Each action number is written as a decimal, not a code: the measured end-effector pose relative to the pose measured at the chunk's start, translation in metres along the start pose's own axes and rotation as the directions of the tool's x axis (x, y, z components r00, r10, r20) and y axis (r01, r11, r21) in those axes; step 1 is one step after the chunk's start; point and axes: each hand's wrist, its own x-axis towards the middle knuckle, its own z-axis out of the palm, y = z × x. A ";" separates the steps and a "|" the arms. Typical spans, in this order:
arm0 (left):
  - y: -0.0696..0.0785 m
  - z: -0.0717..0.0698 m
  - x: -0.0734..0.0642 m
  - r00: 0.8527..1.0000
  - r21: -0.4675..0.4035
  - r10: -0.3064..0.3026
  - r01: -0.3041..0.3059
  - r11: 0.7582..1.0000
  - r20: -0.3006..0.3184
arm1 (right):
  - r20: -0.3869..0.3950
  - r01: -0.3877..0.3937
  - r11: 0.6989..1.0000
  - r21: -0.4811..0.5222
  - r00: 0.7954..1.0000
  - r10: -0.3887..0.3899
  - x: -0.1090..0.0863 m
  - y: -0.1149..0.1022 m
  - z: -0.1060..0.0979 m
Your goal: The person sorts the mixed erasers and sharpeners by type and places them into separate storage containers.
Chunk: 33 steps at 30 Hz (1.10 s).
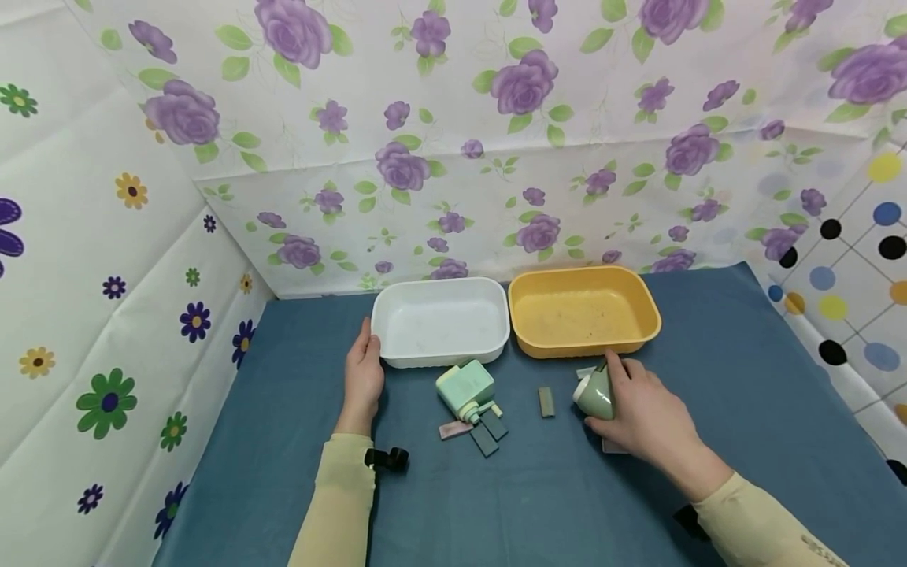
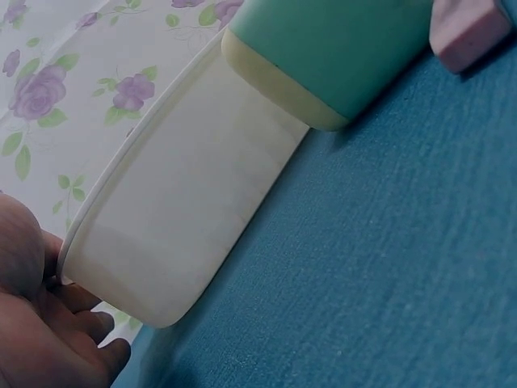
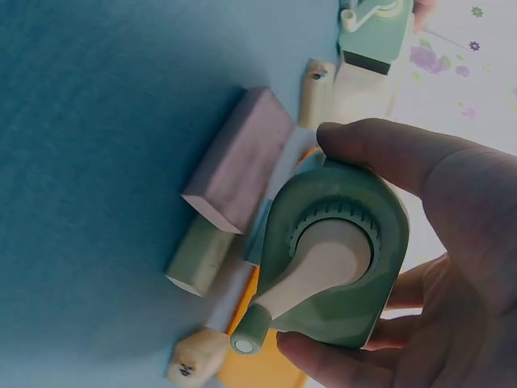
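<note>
Just in front of the yellow tray (image 1: 577, 315), a green sharpener (image 1: 598, 394) is held by the right hand (image 1: 655, 409), pinched by its sides between thumb and fingers, probably so that the crank (image 3: 327, 259) is left free. In the head view its pale side is turned left; in the right wrist view the crank is pointed down-left, with the body's long axis set near upright. The white tray (image 1: 439, 319) is touched at its left end by the left hand (image 1: 363, 382), fingers loosely extended, perhaps for steadying. Between the hands, a mint box (image 1: 469, 386) is laid on the surface (image 1: 283, 409).
</note>
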 end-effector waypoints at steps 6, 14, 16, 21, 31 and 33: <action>0.000 0.000 -0.001 1.000 -0.006 -0.006 0.006 1.000 -0.003 | 0.043 -0.010 0.999 0.032 0.999 0.009 0.004 -0.001 -0.011; 0.000 0.000 -0.001 1.000 -0.009 -0.007 0.006 1.000 -0.014 | 0.099 -0.019 0.994 0.108 0.995 0.008 0.008 -0.007 -0.027; 0.001 0.000 -0.001 1.000 -0.006 -0.009 0.009 1.000 -0.016 | 0.101 -0.023 0.993 0.118 0.995 0.011 0.010 -0.007 -0.029; 0.001 0.001 0.000 1.000 0.002 -0.012 0.012 1.000 -0.017 | 0.104 -0.037 0.989 0.142 0.994 0.022 0.013 -0.006 -0.033; 0.000 0.001 0.000 1.000 -0.009 0.001 -0.002 1.000 -0.019 | 0.101 -0.029 0.983 0.180 0.995 0.011 0.018 -0.011 -0.044; 0.000 0.001 0.000 1.000 -0.010 0.006 -0.006 1.000 -0.019 | 0.094 -0.027 0.982 0.186 0.996 0.010 0.020 -0.014 -0.045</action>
